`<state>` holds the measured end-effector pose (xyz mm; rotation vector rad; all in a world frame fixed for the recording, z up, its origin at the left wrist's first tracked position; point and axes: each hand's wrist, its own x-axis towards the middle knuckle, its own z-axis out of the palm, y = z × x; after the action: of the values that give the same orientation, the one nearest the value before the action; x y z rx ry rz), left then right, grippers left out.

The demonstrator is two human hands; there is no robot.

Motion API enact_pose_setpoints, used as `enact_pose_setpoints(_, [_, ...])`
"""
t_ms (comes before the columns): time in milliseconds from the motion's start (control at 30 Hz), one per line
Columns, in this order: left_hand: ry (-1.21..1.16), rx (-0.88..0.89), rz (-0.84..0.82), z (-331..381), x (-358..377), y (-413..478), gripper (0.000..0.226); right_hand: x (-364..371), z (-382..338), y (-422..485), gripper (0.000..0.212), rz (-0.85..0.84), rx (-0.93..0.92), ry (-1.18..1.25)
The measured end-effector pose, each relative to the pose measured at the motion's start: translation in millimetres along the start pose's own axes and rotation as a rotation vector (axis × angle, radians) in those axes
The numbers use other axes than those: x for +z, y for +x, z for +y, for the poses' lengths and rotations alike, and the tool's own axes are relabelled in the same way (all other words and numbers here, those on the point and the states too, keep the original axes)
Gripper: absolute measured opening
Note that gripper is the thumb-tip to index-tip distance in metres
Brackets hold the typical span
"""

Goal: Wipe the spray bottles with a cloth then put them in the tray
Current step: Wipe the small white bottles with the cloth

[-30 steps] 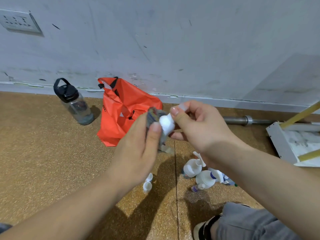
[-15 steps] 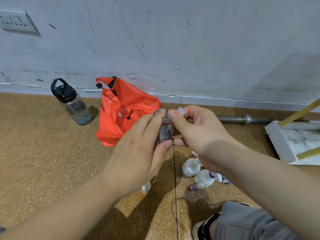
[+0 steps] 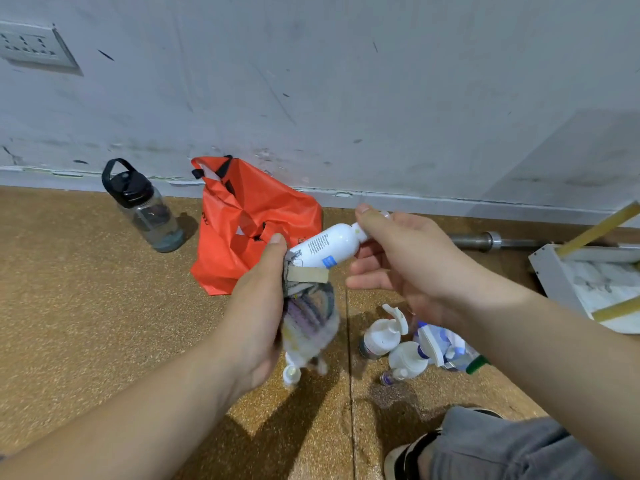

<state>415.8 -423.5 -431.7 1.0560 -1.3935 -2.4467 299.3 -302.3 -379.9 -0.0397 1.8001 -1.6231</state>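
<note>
Cloth (image 3: 309,311) meets bottle (image 3: 325,245) base, right hand (image 3: 407,259) pinching neck.

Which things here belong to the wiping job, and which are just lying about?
Job: white bottle held by the right hand; cloth in the left hand; bottles on the floor; tray.
Lying about: red bag; water bottle; metal bar; wall socket.
</note>
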Motion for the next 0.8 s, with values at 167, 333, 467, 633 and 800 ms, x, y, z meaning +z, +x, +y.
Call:
enact_pose_setpoints(167, [0.066,0.001,0.145,5,-5,5,0.055,-8,-11,2,0.029,-0.162,-0.135,-0.124])
enact_pose_setpoints(333, [0.236,0.057,0.232,-5,-15,10,0.054,-8,-4,0,0.007,-0.23,-0.301,-0.215])
enact_pose_setpoints(467, [0.407,0.072,0.266,-11,-19,13,0.064,2,8,-4,0.012,-0.154,-0.467,-0.373])
enact_pose_setpoints(633, [0.579,0.378,0.313,-15,-19,17,0.056,3,12,1,0.011,-0.05,-0.458,-0.347])
enact_pose_setpoints(800, [0.686,0.557,0.317,3,-17,16,0.041,-2,9,5,0.008,0.02,-0.401,-0.357])
